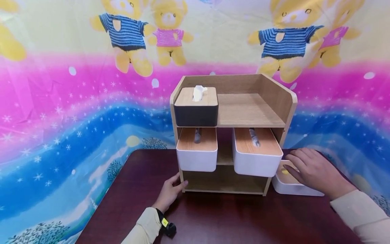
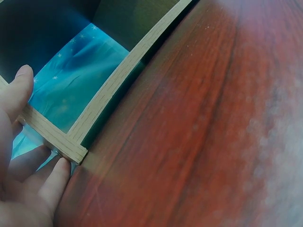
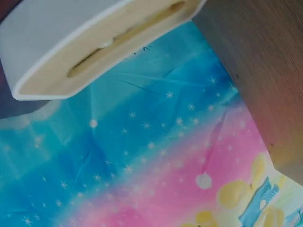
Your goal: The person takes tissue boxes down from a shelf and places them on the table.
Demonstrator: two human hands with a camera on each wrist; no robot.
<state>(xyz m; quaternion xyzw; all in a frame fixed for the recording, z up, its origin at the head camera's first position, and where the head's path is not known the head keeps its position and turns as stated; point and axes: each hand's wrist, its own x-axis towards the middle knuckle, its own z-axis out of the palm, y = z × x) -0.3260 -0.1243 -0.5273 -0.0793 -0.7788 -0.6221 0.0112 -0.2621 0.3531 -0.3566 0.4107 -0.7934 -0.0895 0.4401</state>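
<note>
A wooden desk shelf (image 1: 278,101) stands on the dark red table. My left hand (image 1: 170,191) holds the lower front edge of its left side panel. In the left wrist view, the thumb of that hand (image 2: 28,189) lies inside the panel (image 2: 57,135), the fingers outside. My right hand (image 1: 317,171) is at the shelf's right side, fingers loosely bent, in front of a low white wood-topped box (image 1: 297,189). Two white tissue boxes, a left one (image 1: 196,161) and a right one (image 1: 257,164), jut from the middle level. The right wrist view shows no hand.
A black tissue box (image 1: 196,115) with a wooden lid stands on the shelf's top left. Behind the table (image 1: 213,220) hangs a bear-print cloth (image 1: 91,84). In the right wrist view, a white box (image 3: 52,42) appears beside the shelf's side (image 3: 260,71).
</note>
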